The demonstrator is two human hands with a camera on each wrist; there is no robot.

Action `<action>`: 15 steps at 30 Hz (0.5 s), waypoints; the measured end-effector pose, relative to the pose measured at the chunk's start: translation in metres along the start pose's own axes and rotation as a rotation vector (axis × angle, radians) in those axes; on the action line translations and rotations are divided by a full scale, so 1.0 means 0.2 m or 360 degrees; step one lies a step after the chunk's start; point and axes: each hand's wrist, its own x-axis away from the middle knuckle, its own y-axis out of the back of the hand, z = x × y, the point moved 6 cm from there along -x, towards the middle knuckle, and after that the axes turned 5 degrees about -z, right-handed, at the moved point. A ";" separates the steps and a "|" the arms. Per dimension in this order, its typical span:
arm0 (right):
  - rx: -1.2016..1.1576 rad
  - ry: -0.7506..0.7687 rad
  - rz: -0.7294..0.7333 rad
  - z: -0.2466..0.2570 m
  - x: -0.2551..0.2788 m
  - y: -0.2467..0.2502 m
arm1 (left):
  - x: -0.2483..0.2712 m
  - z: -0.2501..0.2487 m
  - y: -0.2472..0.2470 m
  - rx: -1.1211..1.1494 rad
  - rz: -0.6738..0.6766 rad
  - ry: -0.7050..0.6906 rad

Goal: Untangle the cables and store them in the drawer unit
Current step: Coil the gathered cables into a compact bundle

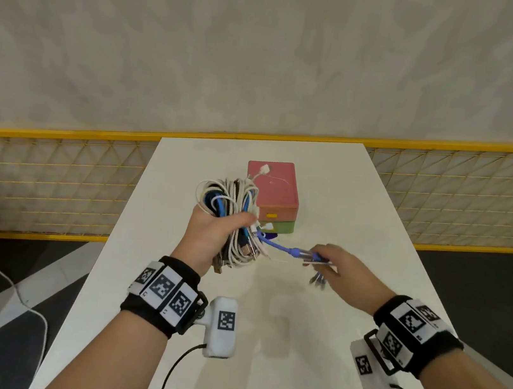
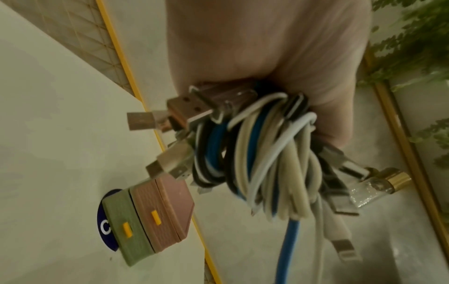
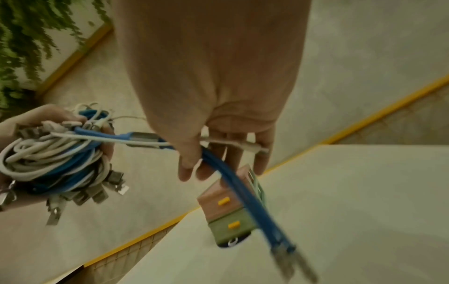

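Right hand [image 1: 336, 266] pinches the blue cable [image 1: 277, 247] near its plug end; cable runs taut leftward to the bundle [image 1: 235, 214] fisted in the left hand [image 1: 212, 237], both above the table [image 1: 360, 226]. Pull goes right, away from the fist. Drawer unit [image 1: 273, 193] sits just behind the bundle, drawers closed

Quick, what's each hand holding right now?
Left hand: closed around the tangled bundle of white, blue and black cables.
Right hand: pinching the blue braided cable's end.

White table [image 1: 333, 185], yellow-railed mesh fence [image 1: 51, 177], possibly marble floor [image 1: 238, 41]
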 end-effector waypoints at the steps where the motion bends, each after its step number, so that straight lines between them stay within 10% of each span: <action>1: 0.0154 0.0098 -0.0114 0.02 -0.02 0.04 | 0.00 0.01 0.00 -0.0046 0.0025 -0.0014; 8: 0.0709 0.0479 -0.0176 0.36 -0.12 0.17 | 0.04 0.05 -0.05 -0.0365 0.0219 -0.0158; 15: -0.0145 0.0360 -0.0074 0.47 -0.14 0.04 | 0.11 0.11 -0.15 -0.0254 0.0297 -0.0208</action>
